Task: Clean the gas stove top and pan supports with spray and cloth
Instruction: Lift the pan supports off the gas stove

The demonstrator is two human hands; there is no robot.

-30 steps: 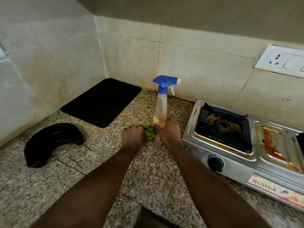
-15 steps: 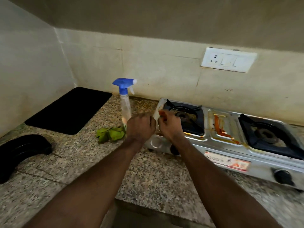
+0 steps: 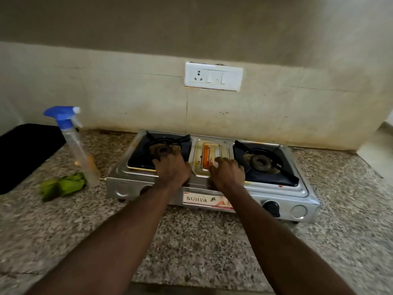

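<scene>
Though the left hand curls over the black pan support of the steel gas stove, its hold is unclear. The right hand spreads loosely, empty; the clear blue-topped spray bottle and crumpled green cloth sit well left of both.

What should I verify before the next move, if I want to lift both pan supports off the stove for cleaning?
1. No flame: ok; none shows at the left burner or the right burner.
2. Tools set aside: ok; the spray bottle stands and the green cloth lies on the counter, left of the stove.
3. Hold on the left pan support: the left hand touches it; grip cannot tell.
4. Hold on the right pan support: not ok; the right hand rests at the stained centre tray.
5. Gas off: cannot tell from the right knob.
</scene>
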